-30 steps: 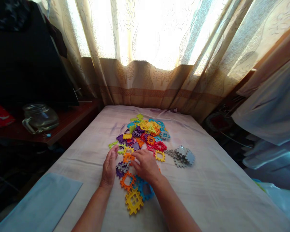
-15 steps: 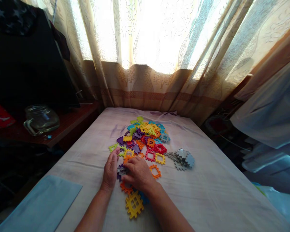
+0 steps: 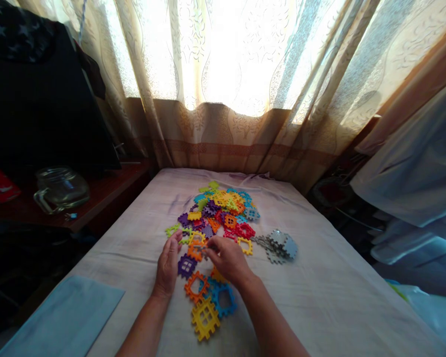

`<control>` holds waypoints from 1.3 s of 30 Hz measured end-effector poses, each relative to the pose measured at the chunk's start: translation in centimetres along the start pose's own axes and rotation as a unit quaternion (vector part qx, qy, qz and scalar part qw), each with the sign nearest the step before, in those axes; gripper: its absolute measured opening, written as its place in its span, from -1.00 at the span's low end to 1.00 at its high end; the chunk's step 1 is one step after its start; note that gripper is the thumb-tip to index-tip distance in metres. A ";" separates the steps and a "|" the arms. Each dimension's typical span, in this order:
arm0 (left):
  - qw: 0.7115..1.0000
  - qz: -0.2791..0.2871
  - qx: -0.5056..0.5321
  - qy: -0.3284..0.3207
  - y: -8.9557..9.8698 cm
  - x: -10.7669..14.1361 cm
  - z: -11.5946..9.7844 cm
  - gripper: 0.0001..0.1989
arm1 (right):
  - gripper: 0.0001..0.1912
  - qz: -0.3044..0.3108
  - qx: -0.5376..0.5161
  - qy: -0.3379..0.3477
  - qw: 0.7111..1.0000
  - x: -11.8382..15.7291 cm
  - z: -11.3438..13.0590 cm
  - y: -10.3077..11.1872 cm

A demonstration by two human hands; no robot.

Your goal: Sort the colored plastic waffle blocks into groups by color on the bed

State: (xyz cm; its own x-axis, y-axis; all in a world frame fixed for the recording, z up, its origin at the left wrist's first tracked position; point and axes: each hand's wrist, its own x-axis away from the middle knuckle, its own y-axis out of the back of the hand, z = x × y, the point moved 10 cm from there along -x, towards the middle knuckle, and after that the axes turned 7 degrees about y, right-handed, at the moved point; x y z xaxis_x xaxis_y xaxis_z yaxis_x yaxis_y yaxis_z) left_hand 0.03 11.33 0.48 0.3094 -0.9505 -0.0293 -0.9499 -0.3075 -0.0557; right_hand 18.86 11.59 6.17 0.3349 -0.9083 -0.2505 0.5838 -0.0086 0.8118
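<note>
My right hand (image 3: 228, 259) is closed in a pinch on a grey interlocking tile (image 3: 204, 251), mostly hidden by the fingers, above an orange window tile (image 3: 196, 249). My left hand (image 3: 168, 265) rests on its edge at the left side of the tiles, fingers stretched out, holding nothing; its fingertips are beside the lime green tiles (image 3: 186, 235). Between the hands lies a purple window tile (image 3: 187, 266). Nearer to me are an orange frame tile (image 3: 196, 286), a blue frame tile (image 3: 224, 299) and a yellow window tile (image 3: 205, 319).
A mixed pile of coloured tiles (image 3: 223, 199) spreads over the far middle of the cloth-covered table (image 3: 312, 297). Grey tiles (image 3: 280, 245) are heaped to the right. A light blue sheet (image 3: 63, 312) lies front left. A glass jug (image 3: 61, 188) stands on the side desk.
My right hand has lifted off the purple tile and moved right with the grey tile in its fingers, uncovering the purple and blue tiles. My left hand stays nearly in place.
</note>
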 end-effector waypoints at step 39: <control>0.999 -0.008 -0.023 0.036 0.4 -0.2 1.0 -0.33 | -0.62 -0.027 0.313 -0.084 0.946 5.5 -20.4 9.9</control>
State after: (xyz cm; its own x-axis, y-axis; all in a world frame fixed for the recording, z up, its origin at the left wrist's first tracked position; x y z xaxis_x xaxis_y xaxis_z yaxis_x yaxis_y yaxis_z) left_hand -0.36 11.47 -0.50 0.3224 -0.9456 0.0423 -0.9463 -0.3231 -0.0104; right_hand 41.57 15.08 2.10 0.1641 -0.9528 -0.2554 0.0278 -0.2544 0.9667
